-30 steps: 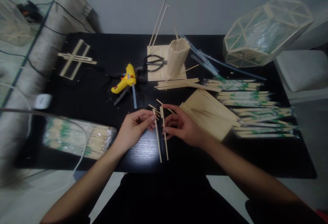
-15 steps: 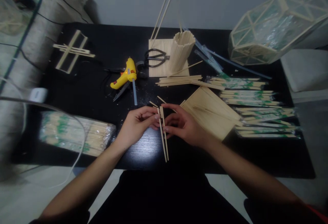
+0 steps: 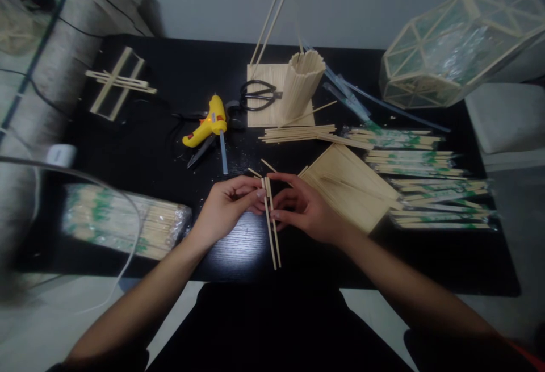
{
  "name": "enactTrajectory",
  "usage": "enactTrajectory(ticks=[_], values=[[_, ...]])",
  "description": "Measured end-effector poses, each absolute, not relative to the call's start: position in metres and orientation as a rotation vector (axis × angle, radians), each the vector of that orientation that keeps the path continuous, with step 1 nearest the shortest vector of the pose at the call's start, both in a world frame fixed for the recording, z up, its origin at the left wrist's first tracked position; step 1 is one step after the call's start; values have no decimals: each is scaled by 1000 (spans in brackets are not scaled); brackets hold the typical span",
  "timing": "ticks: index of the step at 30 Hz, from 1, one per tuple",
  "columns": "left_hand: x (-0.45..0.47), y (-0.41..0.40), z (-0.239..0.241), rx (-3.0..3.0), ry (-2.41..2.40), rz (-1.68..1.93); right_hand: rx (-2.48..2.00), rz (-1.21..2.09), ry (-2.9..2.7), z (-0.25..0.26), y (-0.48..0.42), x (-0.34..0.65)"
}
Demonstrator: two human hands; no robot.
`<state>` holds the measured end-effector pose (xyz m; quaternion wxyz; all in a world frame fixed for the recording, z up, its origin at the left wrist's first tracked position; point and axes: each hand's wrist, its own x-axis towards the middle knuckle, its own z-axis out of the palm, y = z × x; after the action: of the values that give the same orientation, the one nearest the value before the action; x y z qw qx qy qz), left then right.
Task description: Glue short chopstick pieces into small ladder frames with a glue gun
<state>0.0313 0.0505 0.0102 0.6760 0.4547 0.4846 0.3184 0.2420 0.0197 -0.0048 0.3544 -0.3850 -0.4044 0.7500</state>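
My left hand (image 3: 236, 201) is closed on a pair of slim wooden sticks (image 3: 273, 235), like chopsticks, near their upper ends. From the other side my right hand (image 3: 300, 204) pinches the same sticks between thumb and fingers. The sticks slant toward me, close together at the top and slightly apart at their lower ends. Short stick pieces (image 3: 268, 165) lie just beyond my fingertips. Right of my right hand is a flat square panel of sticks (image 3: 353, 190). Some of my fingers are hidden behind the sticks.
A yellow glue gun (image 3: 210, 125) lies ahead, near black-handled scissors (image 3: 259, 96). Behind stand a stick cylinder (image 3: 301, 85) and upright sticks. Wrapped chopsticks (image 3: 121, 218) lie left, more packs (image 3: 417, 162) right. A stick frame (image 3: 117, 85) and a large faceted lantern-like frame (image 3: 455, 48) flank the back.
The two sticks have come slightly closer together at their upper ends. Both hands stay in nearly the same place, still holding them; the view has shifted slightly.
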Motion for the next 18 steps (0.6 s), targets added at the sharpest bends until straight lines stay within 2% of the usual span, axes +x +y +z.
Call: enactTrajectory(ticks=[18], values=[[33,51,13,997,1056,738,-978,1922,-1059,-8,20,242]])
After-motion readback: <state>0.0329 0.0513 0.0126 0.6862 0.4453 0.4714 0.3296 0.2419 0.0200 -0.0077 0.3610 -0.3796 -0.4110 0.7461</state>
